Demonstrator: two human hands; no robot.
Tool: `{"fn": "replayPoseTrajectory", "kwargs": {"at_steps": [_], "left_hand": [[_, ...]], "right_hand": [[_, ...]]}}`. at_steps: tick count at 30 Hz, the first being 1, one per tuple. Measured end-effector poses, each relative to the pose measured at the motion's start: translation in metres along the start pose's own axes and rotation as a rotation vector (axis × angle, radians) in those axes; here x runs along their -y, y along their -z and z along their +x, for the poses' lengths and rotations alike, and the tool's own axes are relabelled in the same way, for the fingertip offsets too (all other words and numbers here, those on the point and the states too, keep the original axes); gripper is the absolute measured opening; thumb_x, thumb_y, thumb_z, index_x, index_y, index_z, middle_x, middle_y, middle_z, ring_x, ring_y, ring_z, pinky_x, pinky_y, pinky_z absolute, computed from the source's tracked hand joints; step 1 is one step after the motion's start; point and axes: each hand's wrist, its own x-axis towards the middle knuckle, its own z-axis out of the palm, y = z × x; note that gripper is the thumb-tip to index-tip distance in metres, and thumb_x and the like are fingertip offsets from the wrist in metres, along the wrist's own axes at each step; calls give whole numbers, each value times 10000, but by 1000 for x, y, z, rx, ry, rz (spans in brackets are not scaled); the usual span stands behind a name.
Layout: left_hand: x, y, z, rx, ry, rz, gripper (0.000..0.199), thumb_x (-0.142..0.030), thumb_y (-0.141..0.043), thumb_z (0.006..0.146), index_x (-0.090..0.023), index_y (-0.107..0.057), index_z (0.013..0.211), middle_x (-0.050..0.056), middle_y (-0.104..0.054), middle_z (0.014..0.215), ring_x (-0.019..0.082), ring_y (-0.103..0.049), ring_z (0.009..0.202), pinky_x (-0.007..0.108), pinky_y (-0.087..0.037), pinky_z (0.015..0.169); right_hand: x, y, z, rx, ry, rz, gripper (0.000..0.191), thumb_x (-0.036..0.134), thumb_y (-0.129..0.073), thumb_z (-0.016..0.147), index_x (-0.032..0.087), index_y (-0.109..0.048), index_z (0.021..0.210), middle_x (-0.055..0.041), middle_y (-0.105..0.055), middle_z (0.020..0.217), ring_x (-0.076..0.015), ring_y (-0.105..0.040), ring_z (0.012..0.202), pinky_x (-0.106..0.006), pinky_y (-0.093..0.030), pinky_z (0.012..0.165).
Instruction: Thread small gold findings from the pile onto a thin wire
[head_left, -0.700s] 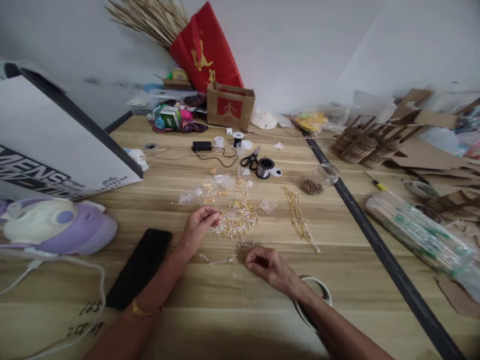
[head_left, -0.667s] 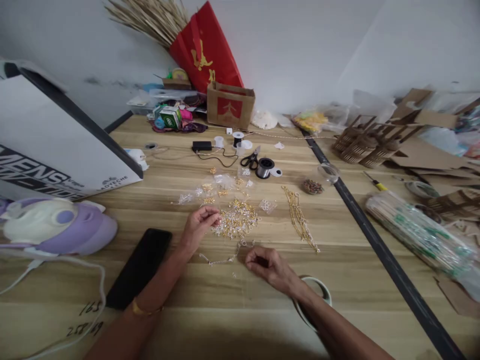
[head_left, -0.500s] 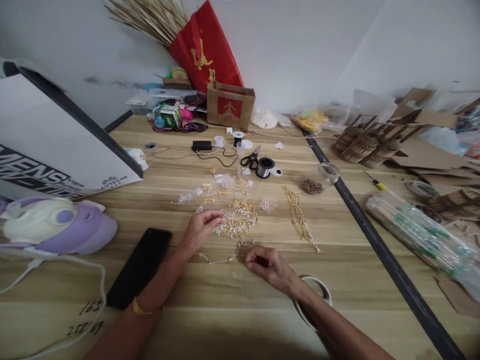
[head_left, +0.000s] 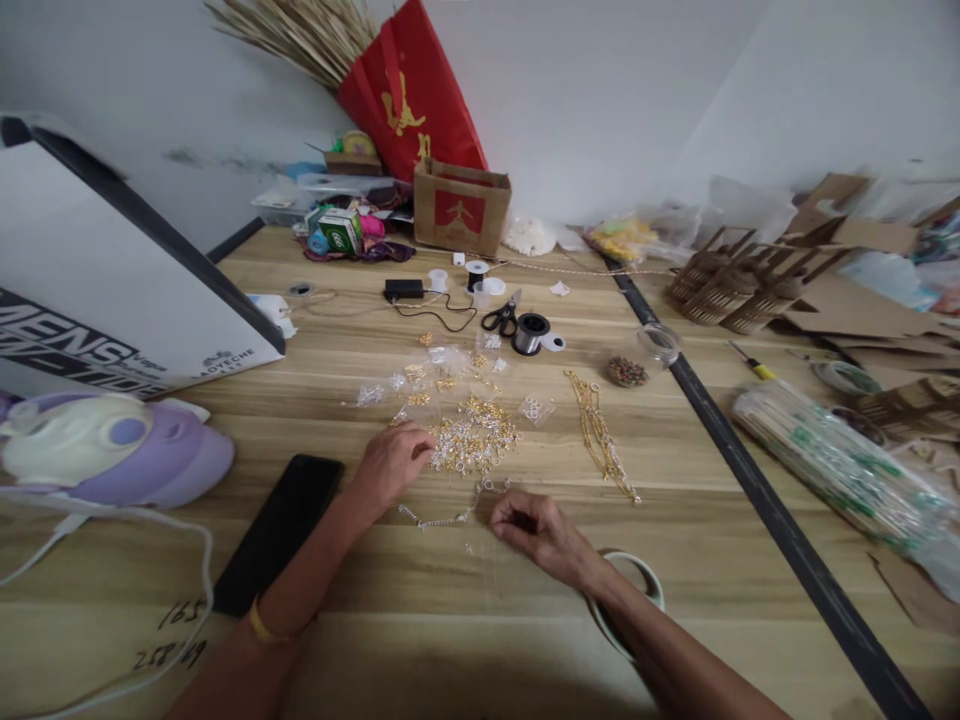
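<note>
My left hand (head_left: pixel 395 462) is at the left edge of a pile of small gold and silver charms (head_left: pixel 476 437), its thumb and fingers pinched together. Whatever lies between those fingertips is too small to make out. My right hand (head_left: pixel 541 533) rests on the table with its fingers curled into a pinch, beside the end of a silver chain (head_left: pixel 442 522) with small rings. What it pinches is hidden. A tiny silver piece (head_left: pixel 469 548) lies just below the chain. Gold chains (head_left: pixel 596 430) stretch out to the right of the pile.
Small bags of findings (head_left: pixel 446 360), scissors (head_left: pixel 504 315) and a wire spool (head_left: pixel 530 334) lie behind the pile. A phone (head_left: pixel 281 530) is by my left forearm, a tape roll (head_left: pixel 651 580) under my right. A jar of beads (head_left: pixel 627 372) stands farther right.
My left hand has drawn back a little to the left and down from over the charm pile, fingers still pinched. My right hand and the silver chain have stayed in place.
</note>
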Motion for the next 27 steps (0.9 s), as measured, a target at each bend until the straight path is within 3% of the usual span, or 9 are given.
{"fn": "replayPoseTrajectory", "kwargs": {"at_steps": [7, 15, 23, 27], "left_hand": [[-8, 3, -1, 85, -52, 131, 136, -123, -599, 784, -181, -662, 679, 42, -650, 748, 195, -569, 737, 298, -401, 717], [-3, -2, -1, 106, -91, 179, 168, -113, -571, 804, -174, -656, 672, 56, -622, 729, 208, -542, 740, 324, -398, 738], [-2, -3, 0, 99, -97, 154, 174, -130, -532, 818, -176, -626, 679, 40, -613, 732, 191, -542, 746, 313, -414, 751], [-2, -3, 0, 41, -56, 57, 153, -146, -538, 806, -178, -630, 689, 50, -642, 757, 200, -560, 768, 319, -425, 759]], "right_hand": [[0, 1, 0, 3, -12, -1, 198, 330, -579, 859, 159, -583, 761, 2, -542, 682, -123, -475, 639, -225, -351, 581], [-2, 0, 0, 2, -7, -11, 159, 292, -571, 858, 166, -583, 762, 8, -538, 673, -121, -470, 629, -228, -351, 572], [1, 1, 0, -3, -16, -20, 179, 315, -584, 855, 161, -589, 764, 3, -544, 678, -122, -473, 634, -227, -352, 577], [0, 1, 0, -5, -7, -29, 167, 296, -576, 859, 157, -593, 768, 2, -545, 680, -121, -472, 636, -225, -352, 579]]}}
